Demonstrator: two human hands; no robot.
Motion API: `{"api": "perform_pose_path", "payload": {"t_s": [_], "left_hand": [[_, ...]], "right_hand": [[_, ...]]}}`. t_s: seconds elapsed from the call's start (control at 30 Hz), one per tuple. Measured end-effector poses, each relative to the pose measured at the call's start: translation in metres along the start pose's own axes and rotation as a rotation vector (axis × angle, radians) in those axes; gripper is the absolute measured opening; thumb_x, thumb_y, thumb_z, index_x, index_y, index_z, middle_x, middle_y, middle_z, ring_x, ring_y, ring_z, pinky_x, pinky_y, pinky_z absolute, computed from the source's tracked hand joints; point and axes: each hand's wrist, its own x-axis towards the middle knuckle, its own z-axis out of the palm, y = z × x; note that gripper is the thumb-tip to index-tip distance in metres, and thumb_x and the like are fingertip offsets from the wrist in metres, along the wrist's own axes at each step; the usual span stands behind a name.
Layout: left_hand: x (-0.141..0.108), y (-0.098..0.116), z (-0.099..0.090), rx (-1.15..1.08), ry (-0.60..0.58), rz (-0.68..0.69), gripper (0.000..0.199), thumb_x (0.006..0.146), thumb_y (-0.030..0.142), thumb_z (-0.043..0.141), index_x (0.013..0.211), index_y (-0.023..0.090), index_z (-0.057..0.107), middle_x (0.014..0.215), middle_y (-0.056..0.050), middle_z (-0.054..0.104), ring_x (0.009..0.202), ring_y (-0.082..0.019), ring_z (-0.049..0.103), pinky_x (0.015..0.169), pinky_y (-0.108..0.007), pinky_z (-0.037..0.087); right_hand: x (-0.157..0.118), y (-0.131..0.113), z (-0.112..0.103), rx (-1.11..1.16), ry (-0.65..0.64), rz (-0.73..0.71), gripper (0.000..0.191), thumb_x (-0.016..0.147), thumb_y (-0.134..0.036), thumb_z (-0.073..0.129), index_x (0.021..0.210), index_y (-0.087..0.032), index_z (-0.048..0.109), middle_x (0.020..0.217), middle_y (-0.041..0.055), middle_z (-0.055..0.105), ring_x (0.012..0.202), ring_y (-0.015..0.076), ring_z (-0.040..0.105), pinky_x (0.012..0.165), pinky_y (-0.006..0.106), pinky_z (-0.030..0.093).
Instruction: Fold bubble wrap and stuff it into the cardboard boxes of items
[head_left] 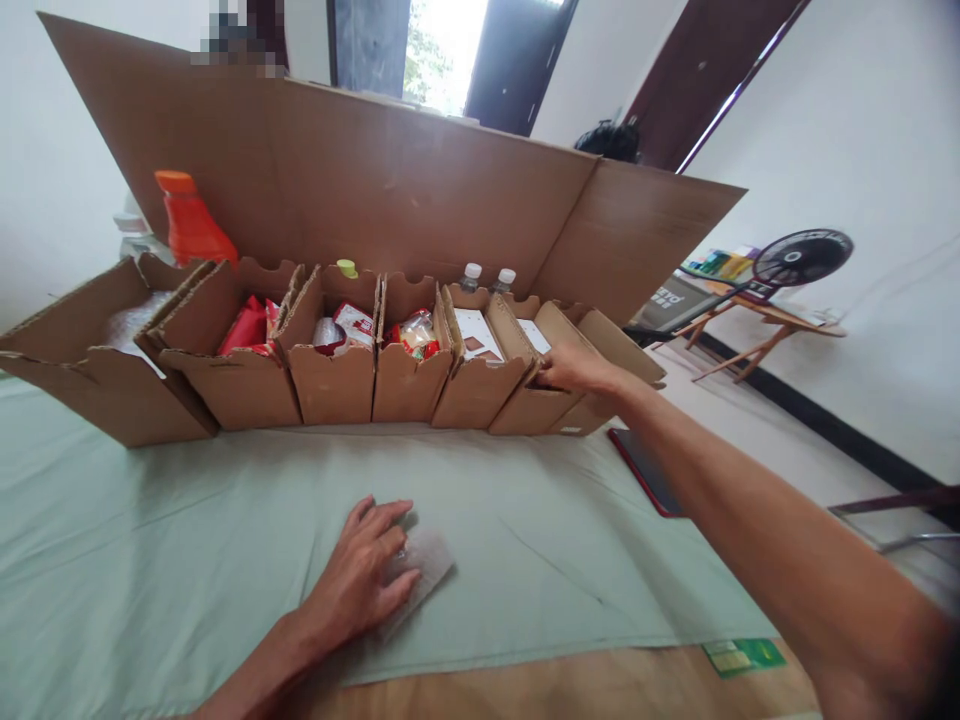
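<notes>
My left hand (369,565) rests on the green cloth, fingers apart, over a piece of clear bubble wrap (431,568). At the right end of a row of cardboard bins, my right hand (562,368) reaches into a bin (529,408) that has a white item (534,336) inside. Its fingertips are hidden behind the bin wall, so what they hold, if anything, does not show. The neighbouring bin holds a white box (477,335). Further left, bins contain snack packets (417,333), a red and white packet (354,324), red packages (247,326) and bubble wrap (133,322).
A tall cardboard panel (420,185) stands behind the bins. An orange bottle (193,222) and white-capped bottles (472,275) are near it. A dark red-edged device (645,475) lies by my right forearm. A green packet (742,656) is at the front edge; a fan (802,257) stands farther back.
</notes>
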Motion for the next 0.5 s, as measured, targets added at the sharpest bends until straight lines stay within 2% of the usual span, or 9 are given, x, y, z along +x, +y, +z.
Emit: {"api": "perform_pose_path", "payload": {"t_s": [0.07,0.17,0.2,0.27,0.3,0.33,0.4,0.47,0.5], "left_hand": [[0.002,-0.004,-0.005,-0.025,0.03,0.013,0.006,0.084,0.02,0.063,0.081,0.021,0.058,0.13,-0.016,0.07,0.12,-0.031,0.068,0.108,-0.063,0.048],[0.006,-0.006,-0.02,-0.07,0.101,-0.003,0.007,0.089,0.02,0.06,0.082,0.021,0.058,0.13,-0.015,0.07,0.118,-0.029,0.068,0.105,-0.057,0.052],[0.007,-0.005,-0.026,-0.08,0.127,-0.019,0.01,0.091,0.02,0.058,0.081,0.022,0.057,0.131,-0.015,0.069,0.119,-0.028,0.067,0.104,-0.055,0.053],[0.008,-0.001,-0.034,-0.091,0.202,-0.05,0.009,0.092,0.019,0.058,0.084,0.022,0.057,0.137,-0.015,0.065,0.124,-0.028,0.064,0.104,-0.052,0.053],[0.008,0.002,-0.037,-0.094,0.253,-0.056,0.003,0.092,0.02,0.059,0.09,0.022,0.058,0.143,-0.016,0.06,0.128,-0.029,0.061,0.105,-0.052,0.052],[0.008,0.004,-0.037,-0.096,0.305,-0.053,0.01,0.092,0.022,0.061,0.102,0.021,0.059,0.15,-0.019,0.053,0.135,-0.031,0.056,0.107,-0.054,0.05],[0.007,0.008,-0.034,-0.093,0.37,-0.021,0.049,0.09,0.032,0.068,0.133,0.018,0.05,0.162,-0.026,0.034,0.148,-0.037,0.04,0.112,-0.06,0.044],[0.005,0.009,-0.027,-0.053,0.322,0.032,0.08,0.086,0.041,0.074,0.151,0.017,0.035,0.165,-0.028,0.026,0.152,-0.041,0.032,0.115,-0.066,0.036],[0.004,0.007,-0.022,-0.02,0.257,0.057,0.083,0.085,0.041,0.075,0.153,0.018,0.034,0.163,-0.027,0.032,0.15,-0.041,0.037,0.116,-0.068,0.034]], "right_hand": [[-0.026,0.0,-0.025,-0.005,0.215,0.104,0.022,0.087,-0.028,0.059,0.069,-0.022,0.068,0.068,0.0083,0.073,0.07,0.0262,0.068,0.066,0.037,0.051],[-0.082,-0.012,-0.051,0.06,0.609,0.157,0.025,0.095,-0.032,0.05,0.085,-0.024,0.07,0.09,0.0093,0.076,0.084,0.0271,0.07,0.075,0.04,0.053],[-0.102,-0.02,-0.05,0.171,0.806,0.126,0.022,0.095,-0.037,0.055,0.084,-0.027,0.071,0.087,0.0066,0.076,0.081,0.0273,0.07,0.075,0.041,0.054],[-0.134,-0.042,-0.029,0.308,0.934,0.024,0.019,0.094,-0.042,0.061,0.082,-0.031,0.071,0.081,0.0026,0.075,0.079,0.0277,0.069,0.077,0.043,0.055],[-0.145,-0.054,-0.008,0.378,0.9,-0.013,0.017,0.092,-0.041,0.063,0.081,-0.03,0.071,0.08,0.002,0.075,0.079,0.0273,0.07,0.076,0.042,0.055],[-0.153,-0.067,0.017,0.467,0.747,-0.058,0.016,0.092,-0.038,0.062,0.083,-0.029,0.072,0.083,0.0019,0.076,0.08,0.0263,0.071,0.076,0.041,0.056],[-0.159,-0.091,0.071,0.575,0.397,-0.179,0.018,0.092,-0.034,0.059,0.09,-0.027,0.075,0.09,0.0027,0.079,0.085,0.0248,0.074,0.082,0.04,0.057],[-0.157,-0.109,0.111,0.656,0.052,-0.319,0.021,0.09,-0.028,0.059,0.102,-0.026,0.076,0.095,0.0024,0.08,0.088,0.0218,0.075,0.083,0.036,0.058],[-0.155,-0.114,0.122,0.66,-0.064,-0.373,0.025,0.089,-0.026,0.059,0.108,-0.025,0.075,0.096,0.0023,0.081,0.088,0.0208,0.075,0.083,0.035,0.058]]}}
